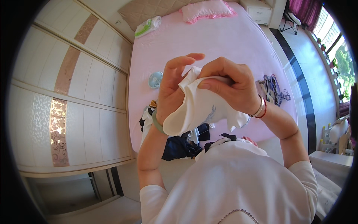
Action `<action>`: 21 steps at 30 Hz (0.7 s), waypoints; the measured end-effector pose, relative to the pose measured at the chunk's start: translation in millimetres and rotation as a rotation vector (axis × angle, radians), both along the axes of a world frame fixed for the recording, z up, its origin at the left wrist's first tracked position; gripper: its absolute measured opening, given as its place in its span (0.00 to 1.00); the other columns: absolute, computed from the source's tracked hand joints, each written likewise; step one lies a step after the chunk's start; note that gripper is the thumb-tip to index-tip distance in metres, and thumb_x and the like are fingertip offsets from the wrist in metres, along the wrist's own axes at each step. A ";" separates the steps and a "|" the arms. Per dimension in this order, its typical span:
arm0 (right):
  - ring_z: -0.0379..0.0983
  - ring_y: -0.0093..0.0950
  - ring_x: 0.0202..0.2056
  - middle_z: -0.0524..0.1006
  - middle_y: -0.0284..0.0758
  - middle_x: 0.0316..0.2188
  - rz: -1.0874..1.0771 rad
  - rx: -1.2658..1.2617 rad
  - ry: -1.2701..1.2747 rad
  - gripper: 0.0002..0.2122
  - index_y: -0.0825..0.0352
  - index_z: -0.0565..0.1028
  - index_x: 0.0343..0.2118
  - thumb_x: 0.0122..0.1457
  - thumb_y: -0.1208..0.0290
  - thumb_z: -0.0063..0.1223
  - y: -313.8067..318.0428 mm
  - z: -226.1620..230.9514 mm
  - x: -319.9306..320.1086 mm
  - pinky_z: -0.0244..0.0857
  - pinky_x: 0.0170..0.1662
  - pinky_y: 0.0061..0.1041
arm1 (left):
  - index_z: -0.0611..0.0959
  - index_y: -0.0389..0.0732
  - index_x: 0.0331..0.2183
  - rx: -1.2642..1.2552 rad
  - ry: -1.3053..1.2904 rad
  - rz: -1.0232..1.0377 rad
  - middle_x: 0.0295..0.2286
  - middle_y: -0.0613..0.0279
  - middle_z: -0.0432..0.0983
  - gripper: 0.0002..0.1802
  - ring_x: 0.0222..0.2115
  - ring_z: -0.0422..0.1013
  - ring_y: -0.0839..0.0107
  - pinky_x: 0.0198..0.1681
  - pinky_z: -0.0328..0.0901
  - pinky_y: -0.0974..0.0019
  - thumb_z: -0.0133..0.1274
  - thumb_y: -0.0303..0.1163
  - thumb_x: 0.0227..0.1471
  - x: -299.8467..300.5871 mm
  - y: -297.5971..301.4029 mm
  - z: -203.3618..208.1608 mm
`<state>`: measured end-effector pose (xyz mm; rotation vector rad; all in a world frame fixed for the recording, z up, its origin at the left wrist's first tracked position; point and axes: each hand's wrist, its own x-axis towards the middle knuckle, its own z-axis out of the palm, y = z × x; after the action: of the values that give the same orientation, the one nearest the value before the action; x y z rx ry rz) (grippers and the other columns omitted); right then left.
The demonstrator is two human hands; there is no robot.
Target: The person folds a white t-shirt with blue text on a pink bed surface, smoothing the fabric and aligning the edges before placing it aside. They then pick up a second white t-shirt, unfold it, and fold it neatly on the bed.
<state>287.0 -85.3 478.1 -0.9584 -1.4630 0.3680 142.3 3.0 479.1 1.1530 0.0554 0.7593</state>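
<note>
A white garment (186,108) with a small blue-grey pattern is held up in front of me, above the near part of the bed. My right hand (238,86) pinches its folded edge between thumb and bent fingers. On the other side, my left hand (169,86) supports the same bunched edge; its upper fingers curl above the fabric, while the thumb and palm are partly hidden behind it. Below the garment, dark and white clothes (181,147) lie in a heap at the bed's near edge.
The pink-sheeted bed (220,41) bears a small blue fan (155,79), a bundle of hangers (274,89), a frilled pillow (209,11) and a white-and-green folded cloth (148,26). Sliding wardrobe doors (89,74) line the left. A white nightstand (258,14) stands at the far right.
</note>
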 end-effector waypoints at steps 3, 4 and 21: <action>0.67 0.14 0.22 0.74 0.29 0.20 -0.015 -0.059 0.006 0.11 0.70 0.74 0.40 0.53 0.80 0.59 -3.0 -2.8 1.3 0.60 0.27 0.13 | 0.69 0.43 0.44 -0.005 0.041 -0.009 0.49 0.58 0.61 0.17 0.42 0.70 0.72 0.43 0.68 0.71 0.51 0.18 0.53 -5.1 7.0 -1.5; 0.65 0.14 0.21 0.72 0.28 0.19 -0.010 -0.065 -0.005 0.13 0.70 0.73 0.42 0.53 0.81 0.58 -3.4 -3.2 1.8 0.59 0.26 0.14 | 0.70 0.43 0.43 0.033 0.065 -0.004 0.48 0.60 0.62 0.16 0.42 0.70 0.72 0.42 0.68 0.72 0.51 0.18 0.52 -6.6 10.0 -2.6; 0.67 0.22 0.15 0.70 0.30 0.13 -0.200 -0.080 -0.008 0.08 0.65 0.73 0.34 0.54 0.73 0.60 0.6 -29.9 -9.2 0.59 0.20 0.20 | 0.80 0.39 0.41 0.646 0.596 0.028 0.31 0.63 0.78 0.16 0.34 0.74 0.75 0.37 0.66 0.69 0.60 0.35 0.51 -31.2 7.5 29.7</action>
<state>277.8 -84.7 448.2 -1.1608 -1.3541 0.2776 111.1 10.5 508.8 1.9736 0.3436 0.4361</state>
